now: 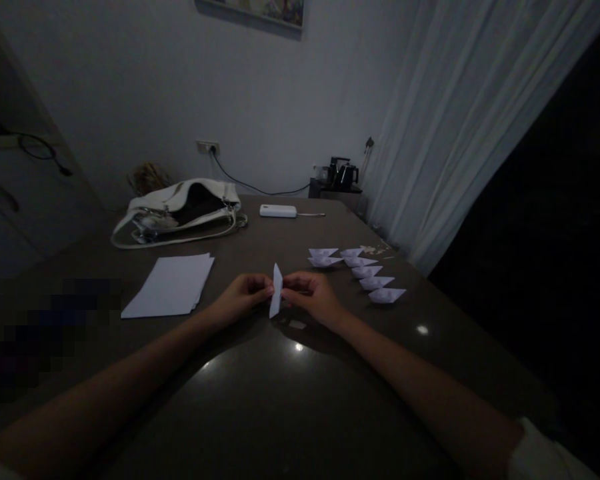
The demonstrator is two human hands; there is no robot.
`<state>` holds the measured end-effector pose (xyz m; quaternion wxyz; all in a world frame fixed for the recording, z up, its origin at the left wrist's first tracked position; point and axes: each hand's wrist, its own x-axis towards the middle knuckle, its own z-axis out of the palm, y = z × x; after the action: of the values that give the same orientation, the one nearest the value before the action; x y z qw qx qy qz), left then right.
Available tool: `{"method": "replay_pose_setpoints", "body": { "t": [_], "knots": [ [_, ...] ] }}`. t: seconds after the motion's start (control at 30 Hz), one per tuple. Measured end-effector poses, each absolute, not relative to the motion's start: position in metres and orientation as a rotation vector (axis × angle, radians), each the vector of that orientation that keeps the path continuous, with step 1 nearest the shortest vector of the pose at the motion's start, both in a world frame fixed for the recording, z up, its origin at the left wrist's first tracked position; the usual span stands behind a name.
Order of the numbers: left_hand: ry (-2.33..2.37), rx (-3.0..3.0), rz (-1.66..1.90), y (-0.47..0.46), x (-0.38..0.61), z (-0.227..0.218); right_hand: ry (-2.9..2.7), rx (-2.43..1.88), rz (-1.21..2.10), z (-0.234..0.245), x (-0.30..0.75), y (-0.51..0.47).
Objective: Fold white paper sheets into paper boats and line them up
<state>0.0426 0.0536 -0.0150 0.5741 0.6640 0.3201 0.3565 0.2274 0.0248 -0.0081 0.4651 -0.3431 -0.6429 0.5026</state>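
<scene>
Left hand (243, 293) and right hand (316, 297) each have their grip pinched on the folded paper (277, 293), well inside the right edge of the surface (290, 413); light, even pressure should spare it stray creases.

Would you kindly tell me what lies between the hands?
In the head view, a folded white paper is held between the left hand and right hand.
</scene>
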Motion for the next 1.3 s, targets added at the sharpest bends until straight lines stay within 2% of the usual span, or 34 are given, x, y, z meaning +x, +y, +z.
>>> {"method": "replay_pose_setpoints", "body": {
  "t": [1.3],
  "knots": [
    [0.788,1.626,0.835,0.0497,0.0441,-0.0108,-1.695,-0.881,1.112,-0.0122,0.2287,0.0260]
  ]
}}
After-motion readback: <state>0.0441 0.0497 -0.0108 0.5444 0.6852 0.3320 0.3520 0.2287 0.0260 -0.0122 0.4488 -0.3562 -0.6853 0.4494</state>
